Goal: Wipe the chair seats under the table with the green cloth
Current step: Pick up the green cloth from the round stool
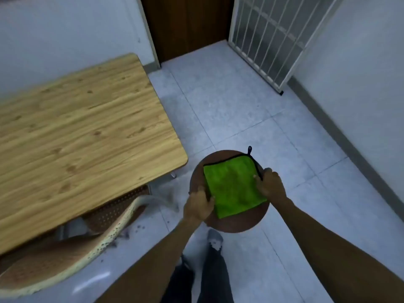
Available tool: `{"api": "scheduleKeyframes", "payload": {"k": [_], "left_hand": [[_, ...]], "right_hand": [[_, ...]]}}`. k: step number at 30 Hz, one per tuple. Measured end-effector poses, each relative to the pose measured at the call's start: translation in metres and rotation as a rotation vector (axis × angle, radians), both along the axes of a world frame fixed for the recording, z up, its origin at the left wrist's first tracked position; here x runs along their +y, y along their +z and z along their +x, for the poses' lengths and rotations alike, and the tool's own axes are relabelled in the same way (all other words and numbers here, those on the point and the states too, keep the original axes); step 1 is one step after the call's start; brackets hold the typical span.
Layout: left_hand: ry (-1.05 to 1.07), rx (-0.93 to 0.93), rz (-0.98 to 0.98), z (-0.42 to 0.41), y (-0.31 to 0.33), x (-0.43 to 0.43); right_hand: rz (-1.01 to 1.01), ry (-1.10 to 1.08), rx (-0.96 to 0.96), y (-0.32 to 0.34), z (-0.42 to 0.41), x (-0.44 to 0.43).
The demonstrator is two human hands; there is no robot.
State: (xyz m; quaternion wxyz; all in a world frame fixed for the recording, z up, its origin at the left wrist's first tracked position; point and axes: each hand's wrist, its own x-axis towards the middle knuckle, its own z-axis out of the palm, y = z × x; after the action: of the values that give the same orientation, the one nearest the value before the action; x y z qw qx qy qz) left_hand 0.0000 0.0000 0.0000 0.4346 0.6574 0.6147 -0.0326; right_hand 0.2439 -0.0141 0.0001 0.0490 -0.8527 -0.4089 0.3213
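Note:
A green cloth [234, 184] with black trim and a small hanging loop lies spread flat on a round dark-brown stool seat [238, 224] standing on the floor to the right of the table. My left hand [199, 206] pinches the cloth's left edge at the stool's rim. My right hand [270, 185] grips the cloth's right edge. A second chair [65, 254], with a perforated brown seat and a pale curved backrest, is tucked partly under the wooden table [76, 132] at the lower left.
Grey tiled floor [251, 110] stretches ahead to a dark wooden door [188, 25] and a white barred gate [269, 38]. White walls stand on the left and right. My legs and a shoe [215, 239] are below the stool.

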Motion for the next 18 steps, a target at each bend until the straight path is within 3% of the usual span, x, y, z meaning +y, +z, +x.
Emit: {"api": "scheduleKeyframes", "payload": {"k": [5, 10, 13, 18], "left_hand": [[0.294, 0.002, 0.088, 0.031, -0.023, -0.004], [0.486, -0.052, 0.026, 0.058, -0.026, 0.011], [0.498, -0.07, 0.003, 0.056, -0.028, 0.015], [0.476, -0.23, 0.161, 0.034, -0.009, 0.011]], "right_hand": [[0.094, -0.08, -0.161, -0.032, -0.002, 0.004], [0.081, -0.185, -0.124, -0.039, -0.026, 0.013], [0.085, -0.174, -0.102, -0.038, -0.04, 0.017], [0.153, -0.089, -0.091, -0.018, -0.056, 0.017]]}}
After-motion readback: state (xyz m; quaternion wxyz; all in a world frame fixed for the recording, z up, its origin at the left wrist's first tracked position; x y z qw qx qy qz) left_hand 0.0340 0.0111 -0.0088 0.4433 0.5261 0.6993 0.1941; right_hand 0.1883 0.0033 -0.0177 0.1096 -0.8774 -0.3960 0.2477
